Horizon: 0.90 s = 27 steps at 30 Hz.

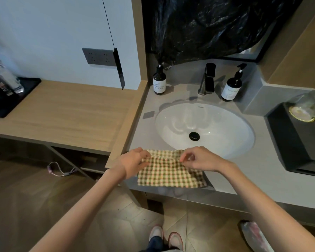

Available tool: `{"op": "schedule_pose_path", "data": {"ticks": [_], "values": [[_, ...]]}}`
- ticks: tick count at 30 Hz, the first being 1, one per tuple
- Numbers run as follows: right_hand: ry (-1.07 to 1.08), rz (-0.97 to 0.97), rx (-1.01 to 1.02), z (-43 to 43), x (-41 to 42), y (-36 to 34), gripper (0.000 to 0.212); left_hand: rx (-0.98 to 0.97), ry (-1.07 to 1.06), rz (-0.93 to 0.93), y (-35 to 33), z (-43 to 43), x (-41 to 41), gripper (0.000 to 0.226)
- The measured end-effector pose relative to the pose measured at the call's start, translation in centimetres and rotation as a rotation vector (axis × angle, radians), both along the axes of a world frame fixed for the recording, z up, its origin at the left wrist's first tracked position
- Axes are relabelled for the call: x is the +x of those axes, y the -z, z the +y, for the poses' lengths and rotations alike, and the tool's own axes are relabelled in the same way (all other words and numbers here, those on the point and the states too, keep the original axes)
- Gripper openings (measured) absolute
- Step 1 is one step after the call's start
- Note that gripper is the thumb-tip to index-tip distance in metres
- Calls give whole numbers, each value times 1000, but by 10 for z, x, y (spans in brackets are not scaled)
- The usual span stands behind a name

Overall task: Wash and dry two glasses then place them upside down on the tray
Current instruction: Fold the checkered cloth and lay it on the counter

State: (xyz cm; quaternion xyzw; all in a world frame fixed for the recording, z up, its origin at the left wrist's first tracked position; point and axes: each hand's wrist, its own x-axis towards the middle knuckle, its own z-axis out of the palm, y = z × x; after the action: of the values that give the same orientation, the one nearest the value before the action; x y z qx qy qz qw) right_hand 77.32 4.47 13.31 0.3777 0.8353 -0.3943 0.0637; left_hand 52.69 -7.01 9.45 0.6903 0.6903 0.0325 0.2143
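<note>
Glasses [306, 108] stand far to your right; your left hand [135, 161] and right hand [201, 160] each pinch a top corner of the woven checked cloth [168, 171] on the grey counter [253, 175]. Past the glossy oval sink [225, 128], the clear pair sits rim-down on the black tray [295, 142], one cut off.

Two clear glasses [306, 106] stand upside down on the black tray [289, 142] at the grey counter's [253, 175] right end; the green-checked cloth [169, 171] lies on its front edge.
</note>
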Motion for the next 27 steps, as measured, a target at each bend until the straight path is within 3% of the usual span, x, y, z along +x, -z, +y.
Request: {"op": "schedule_pose_path", "data": {"ticks": [2,5,11,14,16,19,21,23,27], "values": [[56,-10,144,2,-3,6,25,43,1,8,3,2,6,40],[14,-176,267,2,-4,19,37,125,17,47,9,6,11,39],[13,-121,272,-3,8,32,11,196,-7,2,15,11,12,20],[22,-30,129,-3,15,25,17,130,-18,-179,5,14,5,15],[124,110,-12,-2,21,10,23,70,-120,-406,-11,13,3,18],[229,342,-169,1,28,-17,20,106,-245,-712,-36,11,-2,17],[279,417,-236,4,30,-27,19,130,-264,-806,-46,12,-6,16],[306,360,-203,8,30,-26,22,118,-264,-781,-47,15,-5,17],[348,135,-62,10,23,2,27,82,-287,-518,-26,23,6,13]]}}
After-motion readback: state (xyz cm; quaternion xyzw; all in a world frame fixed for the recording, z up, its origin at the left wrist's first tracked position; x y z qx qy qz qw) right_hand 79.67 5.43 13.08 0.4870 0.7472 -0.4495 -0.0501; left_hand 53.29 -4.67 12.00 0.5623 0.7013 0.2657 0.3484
